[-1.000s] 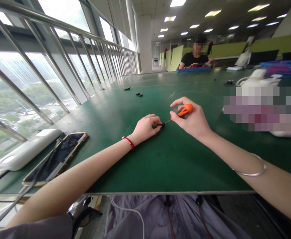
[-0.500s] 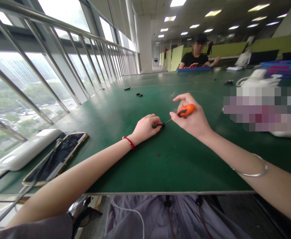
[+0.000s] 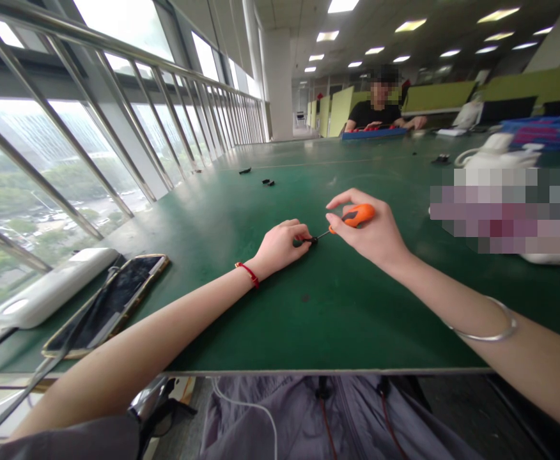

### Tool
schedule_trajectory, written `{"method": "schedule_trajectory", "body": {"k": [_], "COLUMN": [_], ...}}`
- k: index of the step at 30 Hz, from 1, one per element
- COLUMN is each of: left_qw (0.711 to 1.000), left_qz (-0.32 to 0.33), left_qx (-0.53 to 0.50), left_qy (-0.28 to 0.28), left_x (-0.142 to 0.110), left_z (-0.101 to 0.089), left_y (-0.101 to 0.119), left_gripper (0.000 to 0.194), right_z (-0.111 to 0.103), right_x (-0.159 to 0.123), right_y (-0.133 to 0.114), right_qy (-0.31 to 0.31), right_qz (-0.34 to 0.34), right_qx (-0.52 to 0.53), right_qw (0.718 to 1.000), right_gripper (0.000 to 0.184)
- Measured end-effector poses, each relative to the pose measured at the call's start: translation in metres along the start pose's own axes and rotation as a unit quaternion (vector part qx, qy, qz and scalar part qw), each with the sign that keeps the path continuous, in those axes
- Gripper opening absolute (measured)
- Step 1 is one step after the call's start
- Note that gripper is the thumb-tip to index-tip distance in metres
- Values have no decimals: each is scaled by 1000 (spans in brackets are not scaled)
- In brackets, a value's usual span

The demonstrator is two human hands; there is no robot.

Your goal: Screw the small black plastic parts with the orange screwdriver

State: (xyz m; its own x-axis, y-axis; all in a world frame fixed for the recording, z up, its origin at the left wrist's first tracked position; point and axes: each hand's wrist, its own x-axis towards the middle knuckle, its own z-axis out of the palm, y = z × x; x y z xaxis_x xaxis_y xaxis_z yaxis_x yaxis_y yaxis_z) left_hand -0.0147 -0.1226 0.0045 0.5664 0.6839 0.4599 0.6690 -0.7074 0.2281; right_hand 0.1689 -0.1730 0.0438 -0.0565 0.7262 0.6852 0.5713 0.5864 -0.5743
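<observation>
My left hand point(image 3: 282, 245) rests on the green table, its fingertips pinching a small black part point(image 3: 314, 240). What that part is I cannot make out, and the fingers cover some of it. In my right hand point(image 3: 373, 233) is a screwdriver point(image 3: 359, 215) with an orange and black handle. Its thin metal shaft points down and left, and the tip meets the black part. My thumb lies along the handle near the shaft, while the index finger arches above it, apart from the handle.
Small black pieces point(image 3: 268, 183) lie farther back on the table point(image 3: 261, 332). To the left are a phone point(image 3: 107, 306), a cable and a white device point(image 3: 54, 287). A partly blurred white object point(image 3: 495, 153) stands right. Across the table sits a person point(image 3: 378, 112) behind a blue tray point(image 3: 373, 133).
My right index finger has come down and left, and the screwdriver's handle has shifted slightly in my grip. My left hand holds still. The person opposite has lowered a hand.
</observation>
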Motion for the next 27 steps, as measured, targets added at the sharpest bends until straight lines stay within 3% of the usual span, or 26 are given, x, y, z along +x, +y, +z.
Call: {"method": "schedule_trajectory", "body": {"k": [4, 9, 14, 19, 24, 27], "left_qw": [1000, 1000, 1000, 1000, 1000, 1000], "left_qz": [-1, -3, 4, 3, 1, -2], "left_qx": [-2, 0, -1, 0, -3, -4], "left_qy": [-2, -4, 0, 0, -2, -1], "left_x": [0, 0, 0, 0, 0, 0], "left_z": [0, 0, 0, 0, 0, 0], "left_y": [0, 0, 0, 0, 0, 0], "left_gripper": [11, 11, 11, 10, 10, 11], "right_z": [-1, -2, -1, -1, -1, -2], "right_x": [0, 1, 1, 1, 1, 1], "right_y": [-1, 0, 0, 1, 1, 1], "right_qy": [27, -5, 12, -13, 19, -1], "right_qz": [8, 11, 9, 10, 1, 10], "right_qx": [3, -26, -3, -17, 2, -16], "right_qw": [1000, 1000, 1000, 1000, 1000, 1000], "right_gripper": [35, 11, 31, 11, 30, 16]}}
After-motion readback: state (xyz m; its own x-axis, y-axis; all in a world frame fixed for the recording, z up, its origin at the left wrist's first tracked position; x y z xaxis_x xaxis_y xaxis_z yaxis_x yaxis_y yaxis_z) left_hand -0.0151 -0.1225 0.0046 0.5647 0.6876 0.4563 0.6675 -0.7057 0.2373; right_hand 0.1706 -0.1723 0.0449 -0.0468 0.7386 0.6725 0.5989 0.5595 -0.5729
